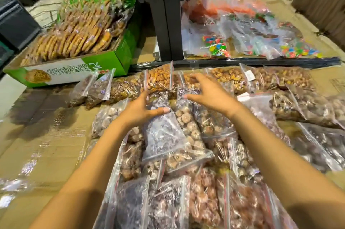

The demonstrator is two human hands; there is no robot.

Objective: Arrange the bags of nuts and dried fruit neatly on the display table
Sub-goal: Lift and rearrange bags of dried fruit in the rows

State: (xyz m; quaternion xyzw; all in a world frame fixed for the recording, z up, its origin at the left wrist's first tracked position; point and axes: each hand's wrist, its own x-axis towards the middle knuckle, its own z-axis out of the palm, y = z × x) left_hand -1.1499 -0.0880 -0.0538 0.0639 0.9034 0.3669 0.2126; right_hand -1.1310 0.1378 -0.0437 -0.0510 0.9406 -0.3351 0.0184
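Observation:
Several clear zip bags of nuts and dried fruit lie crowded on a cardboard-covered display table (pixel 46 144). A bag of dark dried fruit (pixel 164 135) lies on top of the pile at the centre, over a bag of pale round fruit (pixel 188 131). My left hand (pixel 141 111) rests on the upper left of the dark bag, fingers spread and relaxed. My right hand (pixel 207 92) hovers just above and right of it, fingers spread, holding nothing. Behind both hands a bag of orange-brown nuts (pixel 158 77) stands in the back row.
A green carton of wrapped cookies (pixel 74 66) sits at the back left. A black shelf post (pixel 164 14) rises at the back centre. Bags of coloured sweets (pixel 242 42) lie on the low shelf to its right. Bare cardboard stretches along the left side.

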